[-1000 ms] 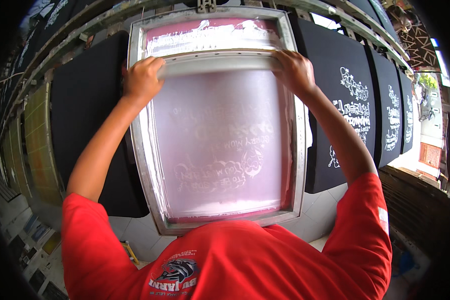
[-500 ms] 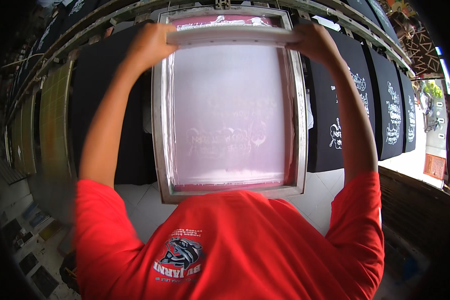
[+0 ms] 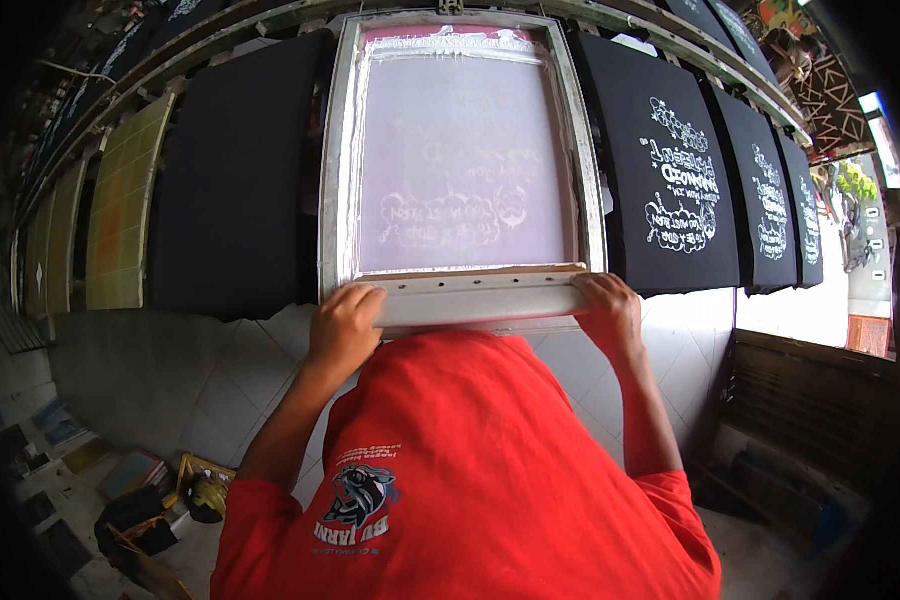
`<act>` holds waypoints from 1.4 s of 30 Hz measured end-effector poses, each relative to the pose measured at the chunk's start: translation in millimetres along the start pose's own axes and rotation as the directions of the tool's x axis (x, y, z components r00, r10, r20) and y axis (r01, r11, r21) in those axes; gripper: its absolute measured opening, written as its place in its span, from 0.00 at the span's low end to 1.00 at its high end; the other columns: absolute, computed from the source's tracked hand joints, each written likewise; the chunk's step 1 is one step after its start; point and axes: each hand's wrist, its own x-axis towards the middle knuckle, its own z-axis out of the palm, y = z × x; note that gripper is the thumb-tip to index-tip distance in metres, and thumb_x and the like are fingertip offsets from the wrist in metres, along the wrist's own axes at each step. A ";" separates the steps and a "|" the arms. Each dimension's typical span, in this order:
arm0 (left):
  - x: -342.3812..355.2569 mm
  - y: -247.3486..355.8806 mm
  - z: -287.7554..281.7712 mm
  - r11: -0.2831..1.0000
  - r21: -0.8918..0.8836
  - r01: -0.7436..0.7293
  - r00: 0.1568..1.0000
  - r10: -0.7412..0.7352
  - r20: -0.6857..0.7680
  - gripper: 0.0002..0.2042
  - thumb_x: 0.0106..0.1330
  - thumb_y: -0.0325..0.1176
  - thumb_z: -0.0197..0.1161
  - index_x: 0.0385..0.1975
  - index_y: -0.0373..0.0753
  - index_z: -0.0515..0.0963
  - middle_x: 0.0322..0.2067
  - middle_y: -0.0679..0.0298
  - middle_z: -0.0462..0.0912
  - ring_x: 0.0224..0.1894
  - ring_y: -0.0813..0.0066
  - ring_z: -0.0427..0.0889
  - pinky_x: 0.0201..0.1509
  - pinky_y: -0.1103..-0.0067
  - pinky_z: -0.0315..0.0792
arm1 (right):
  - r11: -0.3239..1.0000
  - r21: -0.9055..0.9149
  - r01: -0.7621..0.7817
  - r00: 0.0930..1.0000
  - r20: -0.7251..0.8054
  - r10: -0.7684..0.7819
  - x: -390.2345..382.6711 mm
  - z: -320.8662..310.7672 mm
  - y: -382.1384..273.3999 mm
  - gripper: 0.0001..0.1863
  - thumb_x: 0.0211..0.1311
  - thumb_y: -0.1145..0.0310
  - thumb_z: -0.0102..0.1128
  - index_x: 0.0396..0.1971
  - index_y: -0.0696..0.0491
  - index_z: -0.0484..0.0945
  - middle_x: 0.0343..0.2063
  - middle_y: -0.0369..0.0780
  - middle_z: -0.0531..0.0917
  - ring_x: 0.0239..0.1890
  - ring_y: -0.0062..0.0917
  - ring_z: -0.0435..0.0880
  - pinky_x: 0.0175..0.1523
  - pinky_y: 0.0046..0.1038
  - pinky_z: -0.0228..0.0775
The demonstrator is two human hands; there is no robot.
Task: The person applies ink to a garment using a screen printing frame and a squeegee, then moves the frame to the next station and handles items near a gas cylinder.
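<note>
Both my hands grip a wide squeegee with a pale handle and a row of dark screws. It lies across the near end of a framed printing screen, close to my body. My left hand is closed on the squeegee's left end, my right hand on its right end. The screen's mesh looks pale violet, with faint lettering showing through. White ink lines the mesh's far edge and runs down its sides. What lies under the screen is hidden.
To the right, a black shirt panel and others beyond it carry white prints. At left lies a plain black panel, then yellowish boards. Wooden rails run behind. A tiled floor shows below.
The squeegee has come from the screen's far end to its near end, pulled toward my body by both hands. The faint lettering in the mesh shows more clearly.
</note>
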 end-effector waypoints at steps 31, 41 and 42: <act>-40.5 -61.2 44.4 0.532 -0.570 0.625 0.666 -0.745 0.034 0.19 0.67 0.44 0.57 0.42 0.30 0.72 0.37 0.51 0.79 0.41 0.62 0.78 0.47 0.69 0.69 | 0.296 0.641 -0.709 0.551 0.241 0.799 -70.3 48.1 39.9 0.28 0.68 0.49 0.49 0.48 0.62 0.75 0.36 0.44 0.81 0.39 0.28 0.81 0.43 0.29 0.74; -30.6 -89.7 41.5 0.456 -0.589 0.667 0.638 -0.758 0.135 0.24 0.69 0.49 0.53 0.35 0.28 0.76 0.30 0.55 0.80 0.33 0.70 0.75 0.40 0.72 0.69 | 0.259 0.625 -0.737 0.508 0.258 0.822 -48.9 41.4 49.6 0.32 0.71 0.44 0.40 0.39 0.62 0.78 0.23 0.38 0.77 0.27 0.20 0.75 0.34 0.27 0.67; -28.0 -93.0 42.0 0.459 -0.605 0.650 0.653 -0.745 0.136 0.25 0.70 0.50 0.51 0.35 0.28 0.76 0.30 0.53 0.81 0.33 0.66 0.77 0.41 0.71 0.69 | 0.259 0.620 -0.741 0.508 0.265 0.820 -44.1 39.3 49.3 0.32 0.71 0.45 0.39 0.39 0.63 0.78 0.24 0.41 0.78 0.29 0.23 0.77 0.37 0.30 0.68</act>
